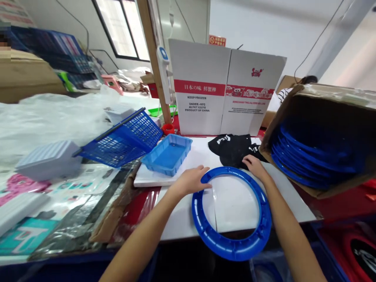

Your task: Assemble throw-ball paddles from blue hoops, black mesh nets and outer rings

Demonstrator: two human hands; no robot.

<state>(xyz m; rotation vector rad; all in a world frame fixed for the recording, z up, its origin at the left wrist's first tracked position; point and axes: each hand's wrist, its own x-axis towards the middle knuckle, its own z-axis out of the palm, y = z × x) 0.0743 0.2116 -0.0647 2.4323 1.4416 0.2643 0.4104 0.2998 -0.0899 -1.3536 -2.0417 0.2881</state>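
Observation:
A large blue plastic ring (232,243) lies flat on the white board (241,199), its near edge hanging over the front of the table. My left hand (192,181) rests on the ring's far left rim, fingers curled over it. My right hand (255,166) grips the far right rim, next to a black cloth (233,149) with white print.
A tilted cardboard box (323,133) at the right holds several stacked blue rings. A small blue tray (167,153) and a blue mesh basket (123,139) sit at the left. A white carton (223,92) stands behind. Packaging sheets cover the left table.

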